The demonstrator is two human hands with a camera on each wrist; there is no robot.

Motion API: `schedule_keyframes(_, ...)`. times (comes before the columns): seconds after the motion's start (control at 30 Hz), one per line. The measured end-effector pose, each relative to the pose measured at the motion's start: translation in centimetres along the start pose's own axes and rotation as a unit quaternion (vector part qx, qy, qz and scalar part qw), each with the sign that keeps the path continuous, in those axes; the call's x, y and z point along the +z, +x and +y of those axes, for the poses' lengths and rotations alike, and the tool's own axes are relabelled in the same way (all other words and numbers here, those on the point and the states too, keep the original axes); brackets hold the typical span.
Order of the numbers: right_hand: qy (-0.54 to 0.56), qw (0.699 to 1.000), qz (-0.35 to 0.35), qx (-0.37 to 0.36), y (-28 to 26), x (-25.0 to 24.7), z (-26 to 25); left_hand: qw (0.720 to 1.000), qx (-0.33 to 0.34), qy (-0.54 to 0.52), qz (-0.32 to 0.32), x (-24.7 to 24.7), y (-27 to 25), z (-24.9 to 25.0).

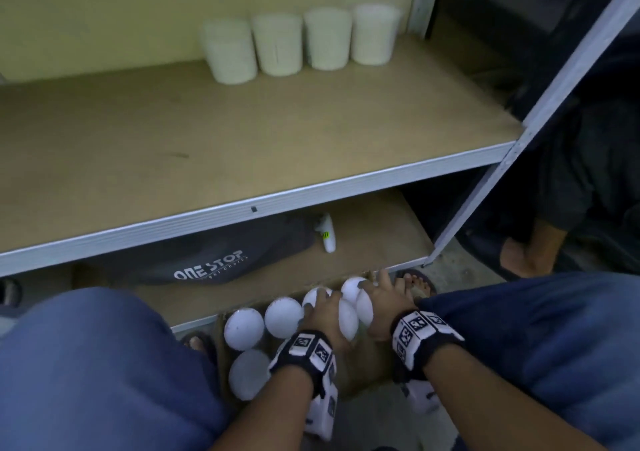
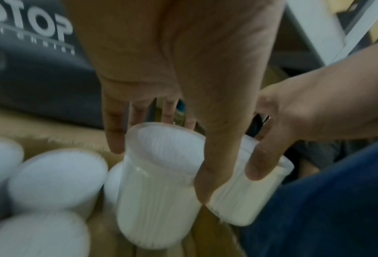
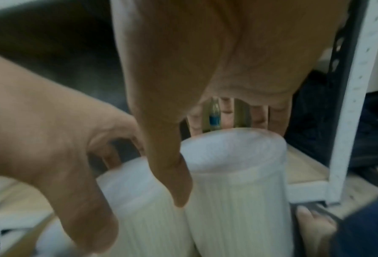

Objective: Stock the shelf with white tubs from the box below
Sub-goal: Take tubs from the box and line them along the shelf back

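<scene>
A row of several white tubs stands at the back right of the brown shelf board. Below it, between my knees, a cardboard box on the floor holds more white tubs standing upright. My left hand grips one ribbed tub, thumb in front and fingers behind it. Right beside it, my right hand grips a second tub the same way. The two held tubs sit side by side and tilt slightly. Motion blurs both wrist views.
A dark bag printed "ONE STOP" and a small white bottle lie on the lower shelf. The shelf's metal front rail and upright post stand above the box. Another person's foot is at the right.
</scene>
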State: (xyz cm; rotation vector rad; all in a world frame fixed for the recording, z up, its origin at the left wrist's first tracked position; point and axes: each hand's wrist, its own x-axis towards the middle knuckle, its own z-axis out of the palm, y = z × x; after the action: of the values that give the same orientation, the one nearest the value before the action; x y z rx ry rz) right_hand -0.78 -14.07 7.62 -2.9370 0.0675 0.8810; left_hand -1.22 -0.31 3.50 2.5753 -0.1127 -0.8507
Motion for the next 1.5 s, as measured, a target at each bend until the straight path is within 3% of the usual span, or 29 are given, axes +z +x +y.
schedule_keyframes(0.43,0.062,0.982,0.153,-0.088,-9.7,-14.8,-2.4,0.985,0.132,-0.003,0.112,-15.6,-9.3,2.6)
schedule_keyframes(0.67,0.107,0.958,0.228,-0.140,-13.9,-21.7,-5.2,0.952,0.167,-0.032,0.253,-22.4,-14.2,2.8)
schedule_keyframes(0.83,0.148,0.931,0.283,-0.178,-14.0,-25.1,-7.8,0.929,0.145,-0.050,0.336,-26.7,-16.6,2.4)
schedule_keyframes(1.07,0.197,0.911,0.282,-0.227,-9.8,-26.5,-11.5,0.916,0.087,-0.060,0.387,-30.7,-16.5,0.2)
schedule_keyframes(1.23,0.175,0.922,0.254,-0.233,-6.4,-25.7,-13.8,0.913,0.051,-0.097,0.392,-30.3,-14.3,-2.3)
schedule_keyframes(1.37,0.172,0.923,0.257,-0.231,-4.9,-24.9,-14.6,0.903,0.054,-0.119,0.410,-29.5,-13.2,-3.5)
schedule_keyframes(1.5,0.166,0.921,0.258,-0.241,-4.7,-24.9,-14.6,0.909,0.052,-0.097,0.402,-29.4,-13.2,-3.8)
